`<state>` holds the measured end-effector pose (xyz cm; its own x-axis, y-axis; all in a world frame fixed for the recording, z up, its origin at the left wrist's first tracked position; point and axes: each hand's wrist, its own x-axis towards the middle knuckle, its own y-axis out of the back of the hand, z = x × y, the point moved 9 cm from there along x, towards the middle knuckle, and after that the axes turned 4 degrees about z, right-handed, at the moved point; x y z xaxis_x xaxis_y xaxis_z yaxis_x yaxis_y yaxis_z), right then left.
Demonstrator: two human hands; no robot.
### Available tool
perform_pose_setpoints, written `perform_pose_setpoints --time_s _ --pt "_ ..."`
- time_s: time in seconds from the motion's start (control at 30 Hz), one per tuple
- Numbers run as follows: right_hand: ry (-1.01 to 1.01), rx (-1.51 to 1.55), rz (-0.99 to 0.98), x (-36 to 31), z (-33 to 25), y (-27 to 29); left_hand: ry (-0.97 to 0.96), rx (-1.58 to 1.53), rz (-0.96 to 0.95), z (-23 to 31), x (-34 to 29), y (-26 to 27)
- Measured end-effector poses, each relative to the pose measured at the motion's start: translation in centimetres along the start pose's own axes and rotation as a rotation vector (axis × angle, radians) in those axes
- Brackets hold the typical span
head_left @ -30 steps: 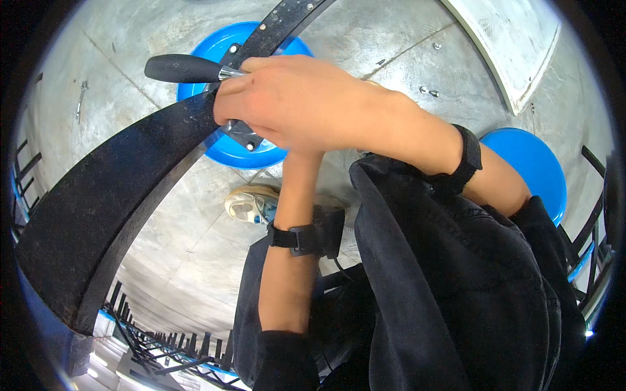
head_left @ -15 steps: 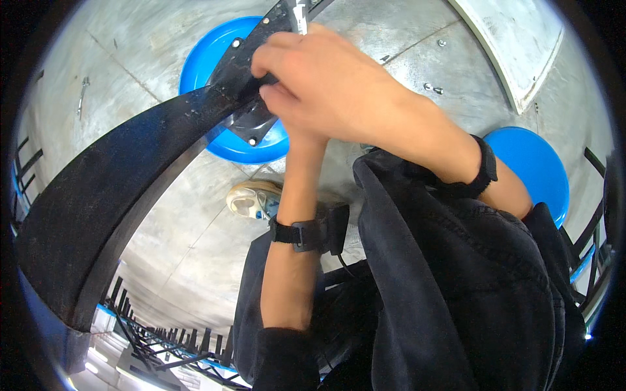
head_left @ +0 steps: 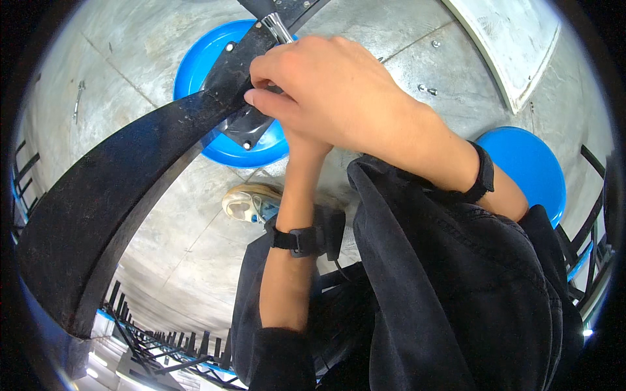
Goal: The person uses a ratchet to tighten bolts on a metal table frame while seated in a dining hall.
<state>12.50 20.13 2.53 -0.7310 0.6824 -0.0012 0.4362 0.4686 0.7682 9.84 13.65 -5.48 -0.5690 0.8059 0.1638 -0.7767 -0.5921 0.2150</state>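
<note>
My right hand (head_left: 319, 81) is closed, thumb and forefinger curled near the black bolted plate (head_left: 228, 68). Whatever lies inside its fingers is hidden. Of my left hand (head_left: 305, 138), just the wrist side shows; its fingers are covered by the right hand. A shiny metal cylinder (head_left: 277, 27) sticks out past the right knuckles; which hand holds it I cannot tell. The plate joins a long, curved black beam (head_left: 124, 156) that sweeps to the lower left. Under the plate is a round blue dish-like piece (head_left: 222, 155) with a raised rim.
A blue round stool-like disc (head_left: 525, 166) stands at right, by my forearm. Loose bolts (head_left: 427, 89) lie on the concrete floor, with a metal wrench-like tool (head_left: 79, 101) at far left. A white-edged panel (head_left: 502, 62) is at upper right. My shoe (head_left: 248, 202) is below the dish.
The metal cylinder has swung from nearly upright to leaning left and shows more of its length. My right hand has shifted only slightly. The beam has barely moved.
</note>
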Motion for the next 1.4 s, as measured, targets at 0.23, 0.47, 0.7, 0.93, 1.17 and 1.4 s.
perform_pose_setpoints --time_s 0.23,0.47,0.7,0.93,1.17,1.4 --pt "-0.016 -0.029 0.031 0.3 1.9 1.2 0.204 -0.208 0.213 0.3 2.0 2.8" --pt "0.021 0.145 0.088 -0.3 2.4 1.2 0.200 -0.141 0.045 -0.7 1.8 3.2" --pt "0.380 0.195 0.020 1.7 -4.7 -2.0 0.036 -0.002 -0.047 0.6 1.1 2.4" --pt "0.367 0.257 0.065 2.5 -2.2 -0.5 0.088 0.006 0.062 0.1 1.5 3.0" --pt "0.368 0.198 0.100 2.5 -1.3 -0.4 -0.005 0.012 0.028 0.7 2.3 2.7" --pt "0.153 0.216 -0.229 3.2 -0.7 3.2 0.049 0.000 -0.031 -0.3 3.1 3.4"
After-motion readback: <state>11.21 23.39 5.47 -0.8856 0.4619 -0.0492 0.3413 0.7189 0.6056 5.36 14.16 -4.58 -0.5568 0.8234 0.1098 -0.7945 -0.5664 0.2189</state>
